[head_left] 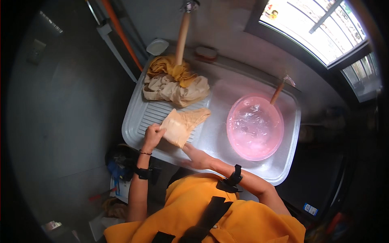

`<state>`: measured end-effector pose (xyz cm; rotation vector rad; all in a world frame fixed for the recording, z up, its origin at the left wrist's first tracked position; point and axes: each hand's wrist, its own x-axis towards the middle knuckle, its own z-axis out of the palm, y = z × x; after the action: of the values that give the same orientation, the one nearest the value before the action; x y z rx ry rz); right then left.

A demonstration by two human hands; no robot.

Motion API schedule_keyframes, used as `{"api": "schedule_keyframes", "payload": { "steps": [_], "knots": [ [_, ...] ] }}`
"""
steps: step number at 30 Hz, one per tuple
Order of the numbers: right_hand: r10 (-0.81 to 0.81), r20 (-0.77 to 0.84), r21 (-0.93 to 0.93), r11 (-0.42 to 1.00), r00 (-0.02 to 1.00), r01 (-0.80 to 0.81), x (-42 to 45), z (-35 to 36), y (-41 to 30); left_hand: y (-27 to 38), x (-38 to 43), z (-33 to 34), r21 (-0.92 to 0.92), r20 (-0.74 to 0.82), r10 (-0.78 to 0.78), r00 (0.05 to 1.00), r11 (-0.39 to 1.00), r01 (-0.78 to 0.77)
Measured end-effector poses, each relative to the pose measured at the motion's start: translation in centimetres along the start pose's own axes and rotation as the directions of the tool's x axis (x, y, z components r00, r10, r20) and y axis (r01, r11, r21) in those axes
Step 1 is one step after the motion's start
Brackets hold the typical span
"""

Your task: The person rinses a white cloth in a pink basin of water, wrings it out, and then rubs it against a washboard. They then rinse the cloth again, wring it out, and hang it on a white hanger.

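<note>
A pale beige cloth garment, apparently wet, is spread over the ribbed washboard side of a grey laundry sink. At its left edge my left hand is closed on the fabric. My right hand pinches the lower corner near the sink's front edge; its fingertips are partly hidden. The cloth's far right end lies bunched on the ribs. Beyond it rest a crumpled cream cloth and a mustard-yellow cloth, heaped together.
In the basin at right stands a pink plastic tub of water. One wooden-coloured tube hangs from a tap to the heap; a shorter tube reaches the tub. A white dish and a soap box sit at the back.
</note>
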<state>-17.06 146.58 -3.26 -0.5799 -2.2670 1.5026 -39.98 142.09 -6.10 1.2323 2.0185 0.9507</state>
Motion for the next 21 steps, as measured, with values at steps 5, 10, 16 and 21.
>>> {"api": "schedule_keyframes", "payload": {
  "steps": [5,10,16,21],
  "knots": [
    [0.567,0.463,-0.564,0.781,0.681,-0.268,1.1,-2.3,2.2,-7.4,-3.0,1.1,0.207,-0.204,-0.153,0.967,0.959,0.195],
    [0.611,0.192,-0.574,0.705,0.768,-0.417,4.1,-4.9,4.1,-6.0,-0.6,0.2,0.209,-0.175,-0.065,0.982,0.973,0.101],
    [0.361,-0.014,-0.702,0.66,0.933,-0.266,5.9,-1.5,10.2,-3.1,5.6,-5.0,0.023,-0.067,-0.021,0.998,0.999,0.023],
    [0.34,-0.037,-0.741,0.622,0.94,-0.254,6.3,0.2,10.3,1.0,14.3,-11.8,-0.033,0.094,-0.014,0.995,0.999,0.017]
  ]
}}
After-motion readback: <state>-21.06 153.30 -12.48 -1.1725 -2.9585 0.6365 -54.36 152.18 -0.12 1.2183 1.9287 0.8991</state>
